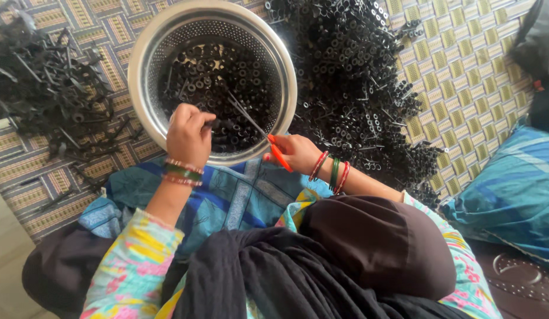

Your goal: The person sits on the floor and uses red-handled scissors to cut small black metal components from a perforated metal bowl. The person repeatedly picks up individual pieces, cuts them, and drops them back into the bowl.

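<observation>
My left hand (189,134) pinches a small black plastic piece (218,124) over the near rim of a steel colander bowl (146,59). My right hand (295,152) grips orange-handled scissors (274,149), whose thin blades (245,115) reach up-left over the bowl toward the held piece. Several small black ring-shaped parts (227,71) fill the bottom of the bowl. Both wrists wear coloured bangles.
A big heap of black ring parts (357,82) lies right of the bowl on a patterned woven mat (457,65). A pile of black plastic sprue stems (44,82) lies at left. A blue cushion (516,189) sits at right. Blue cloth (239,198) covers my lap.
</observation>
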